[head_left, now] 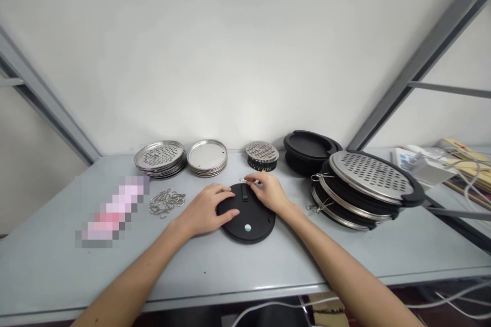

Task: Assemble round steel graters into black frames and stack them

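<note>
The left hand spreads its fingers on the black disc. The right hand pinches a clip at its far edge, partly hidden by the fingertips. Beyond the right fingers, the top tray covers the insides of those below; left of the left fingers, a pixelated patch is unreadable.

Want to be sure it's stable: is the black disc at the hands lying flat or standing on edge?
Lying flat: the black disc shows its round face upward, sticker in view, the left hand resting on it.
</note>
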The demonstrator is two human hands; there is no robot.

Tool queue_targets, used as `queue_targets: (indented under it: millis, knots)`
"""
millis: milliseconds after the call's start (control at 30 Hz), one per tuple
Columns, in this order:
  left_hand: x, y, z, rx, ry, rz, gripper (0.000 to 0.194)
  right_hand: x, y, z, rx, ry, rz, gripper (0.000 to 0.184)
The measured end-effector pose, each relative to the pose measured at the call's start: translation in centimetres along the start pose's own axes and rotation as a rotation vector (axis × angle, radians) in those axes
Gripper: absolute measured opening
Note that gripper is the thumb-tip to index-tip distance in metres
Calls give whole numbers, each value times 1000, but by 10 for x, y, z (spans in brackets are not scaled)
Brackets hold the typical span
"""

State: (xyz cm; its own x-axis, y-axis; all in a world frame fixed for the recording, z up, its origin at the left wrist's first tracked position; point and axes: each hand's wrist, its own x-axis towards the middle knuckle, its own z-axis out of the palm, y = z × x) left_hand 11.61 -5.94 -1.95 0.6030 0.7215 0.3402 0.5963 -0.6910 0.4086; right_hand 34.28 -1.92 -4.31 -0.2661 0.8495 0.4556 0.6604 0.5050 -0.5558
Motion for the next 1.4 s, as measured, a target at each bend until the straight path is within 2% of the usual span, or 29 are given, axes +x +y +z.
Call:
queue_targets:
  millis: [133, 233, 367, 433, 533, 767, 900, 1033, 1267, 1400]
  knots:
    - [4, 2, 3, 30, 78, -42, 25, -2, -3, 3, 44, -36, -41, 20]
    - [7, 3, 7, 68, 116, -103, 20, -2, -4, 7, 74, 5, -73, 20]
    - [9, 2, 13, 125, 164, -202, 16, -2, -7, 11, 123, 8, -117, 23]
    - [9, 0, 16, 145, 183, -221, 24, -2, -9, 10, 144, -18, -131, 24]
    - [9, -2, 18, 140, 185, -182, 39, -1, -12, 9, 156, -52, -154, 26]
    - [10, -3, 17, 77, 151, -106, 29, -3, -10, 9, 130, -64, -141, 28]
    - [11, -3, 15, 163, 112, -80, 38, -5, -8, 11, 101, -5, -60, 23]
    - [13, 2, 12, 226, 62, -64, 36, -5, -6, 12, 103, -9, -98, 24]
    - [24, 24, 20, 328, 92, -258, 29, -7, -8, 9, 88, -10, -183, 26]
    - [26, 28, 28, 294, 138, -322, 24, -7, -10, 8, 66, -22, -191, 28]
